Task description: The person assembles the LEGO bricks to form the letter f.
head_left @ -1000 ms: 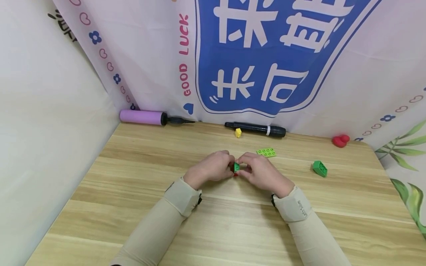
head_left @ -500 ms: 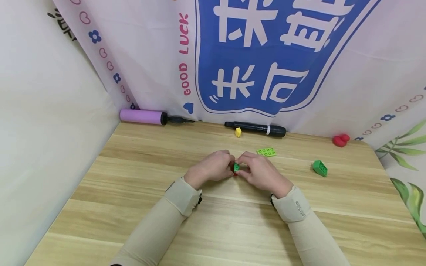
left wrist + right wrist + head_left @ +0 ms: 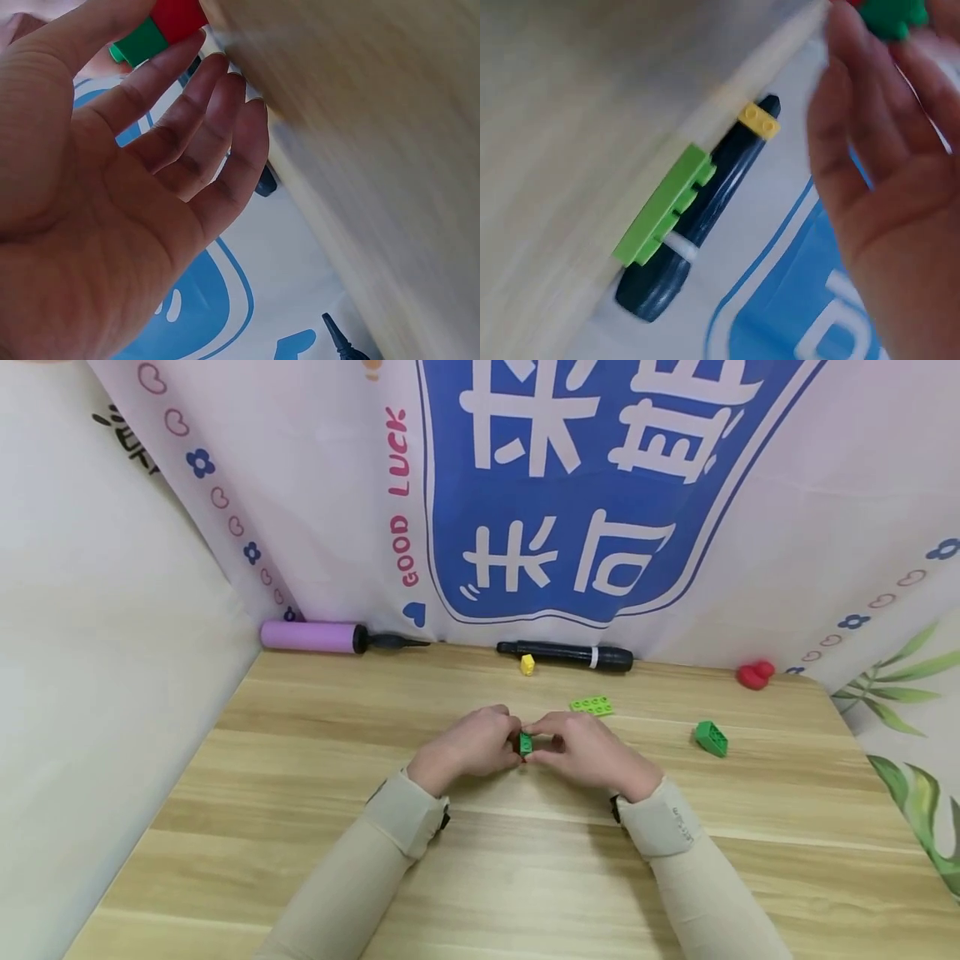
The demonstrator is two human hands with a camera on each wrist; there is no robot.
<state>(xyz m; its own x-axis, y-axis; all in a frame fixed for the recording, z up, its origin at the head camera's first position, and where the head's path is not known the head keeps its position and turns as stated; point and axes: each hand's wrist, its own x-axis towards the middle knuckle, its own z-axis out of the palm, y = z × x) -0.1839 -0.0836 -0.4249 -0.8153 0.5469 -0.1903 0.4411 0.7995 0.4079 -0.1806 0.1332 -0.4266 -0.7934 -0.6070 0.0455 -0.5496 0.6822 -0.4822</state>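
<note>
A green toy building brick (image 3: 526,743) is joined to a red brick (image 3: 178,16), the red one lying against the tabletop. My left hand (image 3: 474,743) pinches the red brick from the left between thumb and index finger, its other fingers loosely bent in the left wrist view. From the right, the thumb and fingers of my right hand (image 3: 596,752) pinch the green brick. Fingers cover much of both bricks. Just beyond the right hand lies a lime-green studded brick (image 3: 592,705).
A yellow brick (image 3: 527,665) sits before a black microphone-like rod (image 3: 566,655) at the back edge. Another green brick (image 3: 711,738) and a red rounded object (image 3: 755,675) are at right. A purple hand pump (image 3: 311,637) lies at back left, against the printed cloth.
The head view has shifted slightly, so everything sits a little further left. Both hands stay together at the bricks, with only slight finger movement.
</note>
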